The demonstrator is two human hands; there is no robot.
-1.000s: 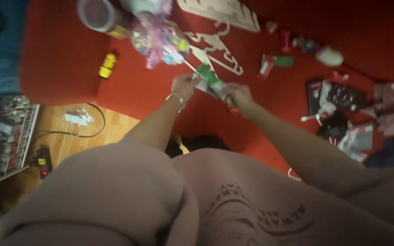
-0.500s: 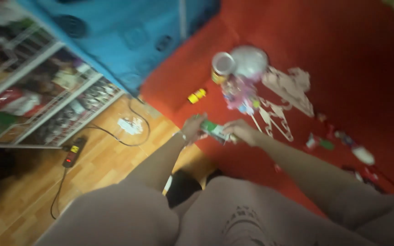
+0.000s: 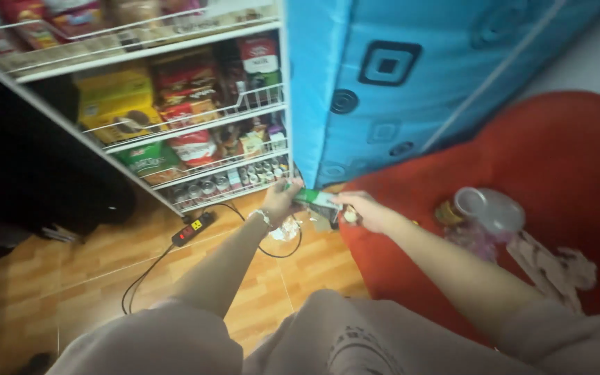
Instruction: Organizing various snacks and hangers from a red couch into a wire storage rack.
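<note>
Between both hands: green-and-white packet (image 3: 316, 201), pinched at either end by left hand (image 3: 282, 200) and right hand (image 3: 360, 210), long axis running hand to hand, roughly level. Since a second ago: view swung from red bedcover (image 3: 557, 160) toward white wire shelf rack (image 3: 196, 104) beyond the grip; hold unchanged. Below grip: black power strip (image 3: 193, 229) on wood floor (image 3: 71, 278).
</note>
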